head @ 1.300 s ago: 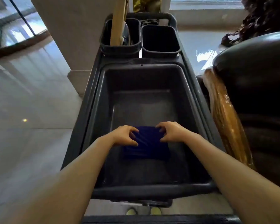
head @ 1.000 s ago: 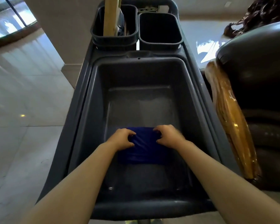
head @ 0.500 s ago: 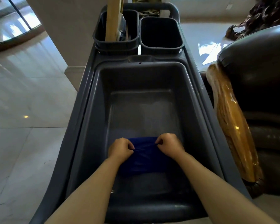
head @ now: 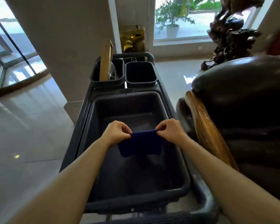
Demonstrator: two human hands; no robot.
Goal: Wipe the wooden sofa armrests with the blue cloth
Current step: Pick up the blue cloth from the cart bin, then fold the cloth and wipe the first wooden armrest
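The blue cloth (head: 140,144) hangs folded above the large dark bin (head: 173,189) of a cleaning cart. My left hand (head: 116,131) pinches its top left corner and my right hand (head: 170,131) pinches the top right corner, so the cloth is stretched between them. The glossy wooden armrest (head: 207,128) of a dark leather sofa (head: 249,101) curves down just right of the cart, close to my right forearm.
Two small black bins stand at the cart's far end; the left bin (head: 95,80) holds a wooden handle (head: 105,60), the right bin (head: 141,73) looks empty. A wide pillar (head: 61,38) rises at the left, a dark root sculpture (head: 229,38) stands behind the sofa.
Both hands have lifted the blue cloth off the bin's floor and now hold it up by its top edge. My view has tilted up, showing the windows and pillar.
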